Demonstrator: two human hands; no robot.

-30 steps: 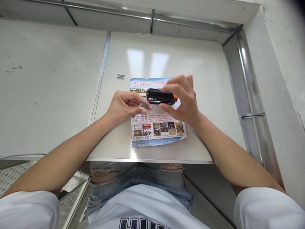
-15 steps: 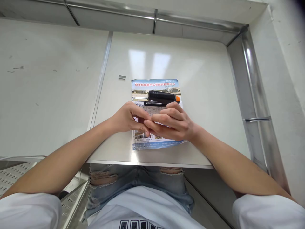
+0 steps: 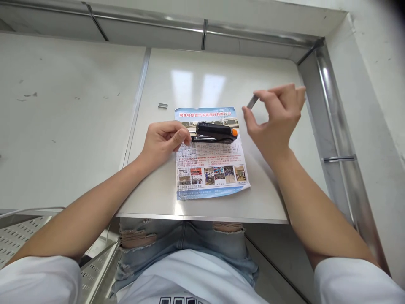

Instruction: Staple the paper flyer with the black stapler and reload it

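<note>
A black stapler point(image 3: 216, 130) with an orange tip lies sideways on a printed sheet point(image 3: 211, 160). My left hand point(image 3: 166, 139) is closed at its left end, thumb and finger together over the metal part that sticks out there; the fingers hide most of that part. Raised to the right of the sheet, my right hand point(image 3: 278, 118) pinches a short grey strip of staples point(image 3: 252, 101) between thumb and forefinger. The strip is tilted and apart from the stapler.
Two small strips of staples point(image 3: 163, 105) lie on the white table point(image 3: 268, 177), left of the sheet's top. Many staples are pressed into the sheet's left side. Metal-railed panels point(image 3: 337, 126) border the table at the back and right. Loose bits lie on the left tabletop.
My hands, together over the sheet before, have parted. The left went up and left to the stapler's end. The right moved up and right, and the staple strip now shows in its fingers.
</note>
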